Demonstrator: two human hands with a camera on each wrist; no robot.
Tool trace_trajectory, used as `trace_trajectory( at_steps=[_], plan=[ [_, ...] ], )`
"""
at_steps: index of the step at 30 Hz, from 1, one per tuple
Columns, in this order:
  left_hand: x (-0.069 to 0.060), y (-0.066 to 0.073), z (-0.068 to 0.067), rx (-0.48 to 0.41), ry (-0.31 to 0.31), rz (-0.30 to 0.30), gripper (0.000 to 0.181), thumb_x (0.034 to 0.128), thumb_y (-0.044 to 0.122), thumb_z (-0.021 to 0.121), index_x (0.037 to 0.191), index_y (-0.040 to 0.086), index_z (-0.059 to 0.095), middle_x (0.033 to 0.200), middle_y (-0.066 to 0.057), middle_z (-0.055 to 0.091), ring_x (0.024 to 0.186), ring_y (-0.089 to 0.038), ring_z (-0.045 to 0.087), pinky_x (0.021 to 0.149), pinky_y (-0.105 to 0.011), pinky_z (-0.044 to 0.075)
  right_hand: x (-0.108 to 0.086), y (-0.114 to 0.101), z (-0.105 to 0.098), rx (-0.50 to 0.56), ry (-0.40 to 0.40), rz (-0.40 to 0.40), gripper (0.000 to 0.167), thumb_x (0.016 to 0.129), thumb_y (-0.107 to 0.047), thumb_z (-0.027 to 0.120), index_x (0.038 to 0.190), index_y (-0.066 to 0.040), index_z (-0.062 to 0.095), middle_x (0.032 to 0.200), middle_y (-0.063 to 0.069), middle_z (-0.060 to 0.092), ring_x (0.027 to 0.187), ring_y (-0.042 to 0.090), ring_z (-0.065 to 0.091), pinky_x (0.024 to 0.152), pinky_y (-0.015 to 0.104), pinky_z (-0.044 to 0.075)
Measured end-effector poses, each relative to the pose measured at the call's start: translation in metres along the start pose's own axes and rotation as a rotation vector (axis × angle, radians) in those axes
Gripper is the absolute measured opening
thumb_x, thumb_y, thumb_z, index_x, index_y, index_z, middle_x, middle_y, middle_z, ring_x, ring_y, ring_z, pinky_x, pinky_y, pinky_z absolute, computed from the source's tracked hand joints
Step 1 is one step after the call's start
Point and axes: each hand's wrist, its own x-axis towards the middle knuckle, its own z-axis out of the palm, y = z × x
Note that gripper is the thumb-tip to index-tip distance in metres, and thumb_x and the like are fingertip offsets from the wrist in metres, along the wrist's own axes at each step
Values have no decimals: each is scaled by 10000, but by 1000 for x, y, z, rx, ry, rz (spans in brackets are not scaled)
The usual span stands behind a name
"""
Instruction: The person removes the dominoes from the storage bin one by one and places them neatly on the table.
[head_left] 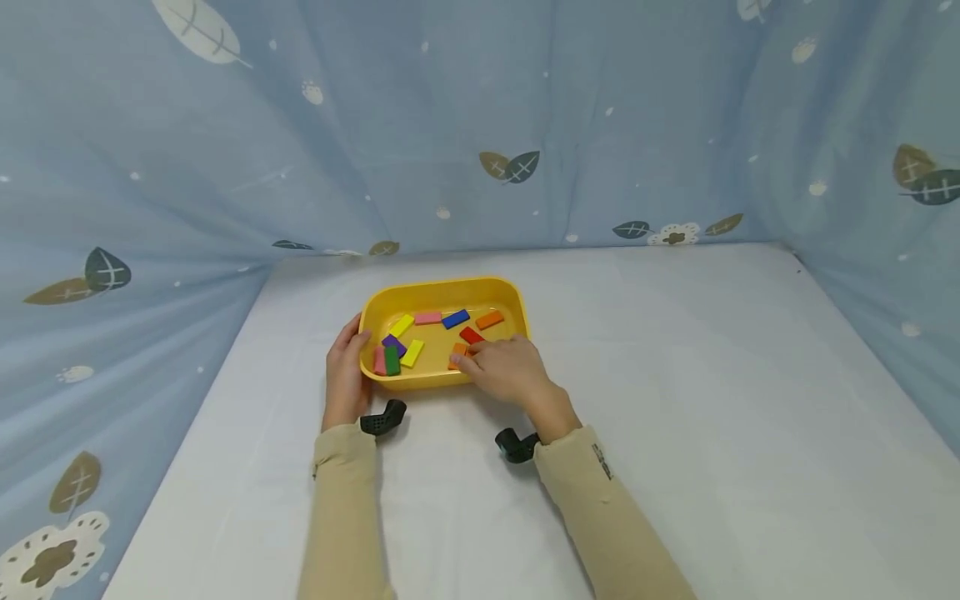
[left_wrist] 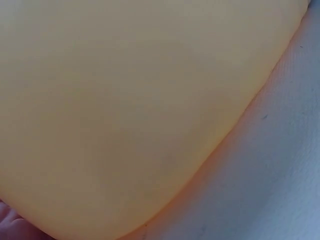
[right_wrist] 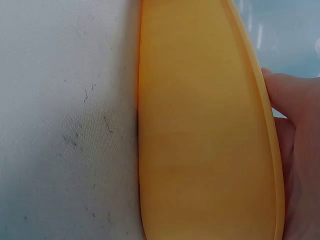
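A yellow tray [head_left: 442, 382] lies on the white table, its inside strewn with several small coloured blocks. My left hand [head_left: 347, 375] grips the tray's left end, thumb at the rim and fingers along the outer wall. Over the near right rim reaches my right hand [head_left: 510, 369], its thumb and fingertips pinching an orange block [head_left: 457, 353] low in the tray. Just beyond those fingers lies a red block [head_left: 471, 335]. In the right wrist view the tray's outer wall [right_wrist: 200, 125] hides the fingertips; in the left wrist view the tray wall [left_wrist: 140, 100] fills most of the picture.
Toward the tray's left are a green block [head_left: 392, 361], a purple block [head_left: 394, 344] and a yellow block [head_left: 412, 353]. A blue block [head_left: 455, 319] and another orange block [head_left: 490, 319] lie farther back. A patterned blue cloth [head_left: 450, 125] hangs behind the table [head_left: 712, 400].
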Motion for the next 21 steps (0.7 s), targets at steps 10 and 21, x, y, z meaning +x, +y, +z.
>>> trace_trajectory(
  at_steps=[10,21],
  plan=[
    [-4,-5,-1,22,12,-41,396,910,242,496,1303,205,463,1351,40,381,1203,-141,392,969,-250,364,-4,-1,1,-12,-41,-2,521,904,-556,280,1094,-248,656,1152,21,544,1032,209,489,860,396,363],
    [-2,-1,-1,41,22,-14,393,911,244,483,1303,211,462,1347,41,386,1197,-140,398,970,-253,363,-3,-3,-1,82,74,-3,426,898,-499,395,904,-210,708,1077,-2,539,969,168,479,764,321,376]
  ],
)
